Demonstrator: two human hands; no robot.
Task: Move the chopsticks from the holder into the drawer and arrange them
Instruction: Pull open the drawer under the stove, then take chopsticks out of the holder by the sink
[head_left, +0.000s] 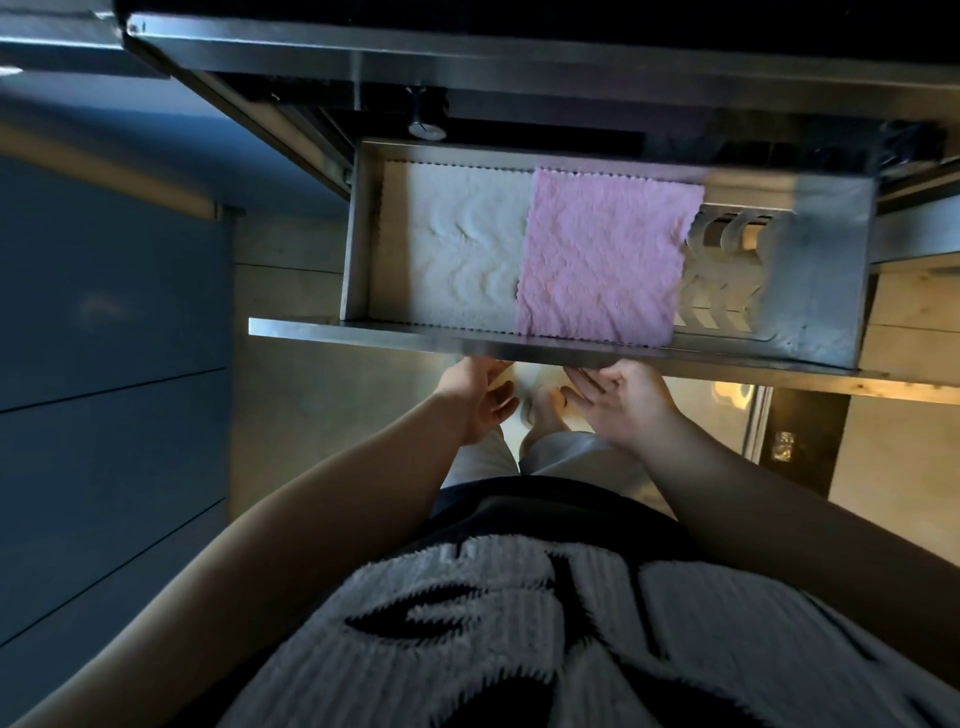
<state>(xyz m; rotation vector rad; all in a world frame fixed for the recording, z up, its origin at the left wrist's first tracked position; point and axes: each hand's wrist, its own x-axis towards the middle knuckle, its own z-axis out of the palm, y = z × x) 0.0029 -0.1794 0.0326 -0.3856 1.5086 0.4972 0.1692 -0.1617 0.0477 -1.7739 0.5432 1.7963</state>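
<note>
A stainless steel drawer stands pulled out below the counter edge. Inside lie a white cloth on the left and a pink cloth in the middle. A slotted metal insert fills the right end. My left hand and my right hand reach up to the underside of the drawer's front lip. Their fingertips are hooked beneath the lip and hidden by it. No chopsticks and no holder are in view.
A steel counter edge runs across the top above the drawer. Blue cabinet fronts fill the left side. My legs and feet stand on the floor under the drawer. A dark appliance stands at the lower right.
</note>
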